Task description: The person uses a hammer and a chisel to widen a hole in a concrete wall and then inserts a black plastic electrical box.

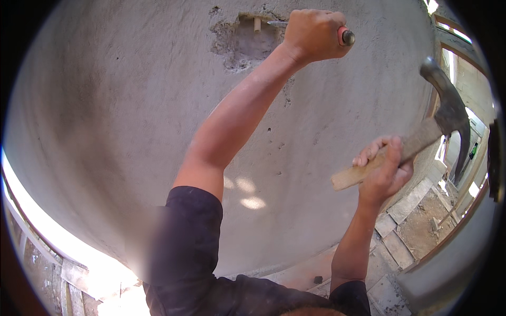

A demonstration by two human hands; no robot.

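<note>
My left hand (314, 37) is closed in a fist around a chisel. The red handle (343, 36) with its metal end cap sticks out on the right, and the chisel's thin steel tip (276, 23) points left into a rough rectangular recess (253, 45) in the plaster wall. A short tan stub (257, 25) shows inside the recess near its top. Lower on the right, my right hand (385, 168) grips the wooden handle of a claw hammer (451, 108). The hammer head is raised to the right, apart from the chisel.
The grey plastered wall (132, 105) fills most of the view, with small holes below the recess. Wooden-framed openings (464, 52) stand at the right. Tiles and rubble (395, 247) cover the floor at lower right. Bright light enters at lower left.
</note>
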